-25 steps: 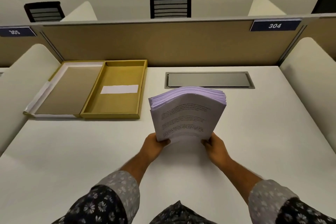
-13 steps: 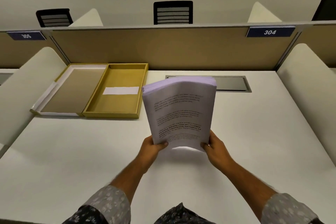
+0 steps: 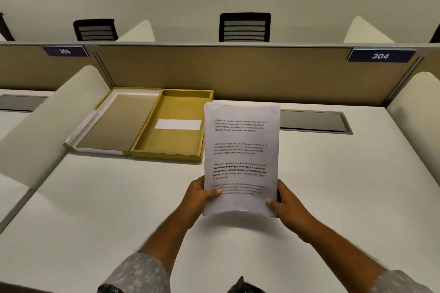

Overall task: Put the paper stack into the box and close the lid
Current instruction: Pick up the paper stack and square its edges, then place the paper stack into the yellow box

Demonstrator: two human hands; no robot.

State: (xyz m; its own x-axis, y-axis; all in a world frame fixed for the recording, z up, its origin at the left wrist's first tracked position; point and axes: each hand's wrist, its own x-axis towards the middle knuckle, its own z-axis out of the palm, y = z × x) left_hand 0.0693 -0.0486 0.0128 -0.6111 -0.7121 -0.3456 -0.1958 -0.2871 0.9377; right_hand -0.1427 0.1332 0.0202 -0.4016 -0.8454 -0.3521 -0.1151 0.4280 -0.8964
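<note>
I hold the paper stack upright above the desk, its printed top sheet facing me. My left hand grips its lower left edge and my right hand grips its lower right edge. The open yellow box lies flat at the back left of the desk, with a white label inside it. Its lid lies open flat to the left, joined to the box. The stack's left edge overlaps the box's right wall from my viewpoint.
A tan partition runs along the back of the white desk. A grey cable hatch sits behind the stack. Cream side dividers stand on the left and at the right, divider.
The stack has risen from a bent, tilted-back pose to upright with its front page toward me, and it has moved a little leftward toward the box.
</note>
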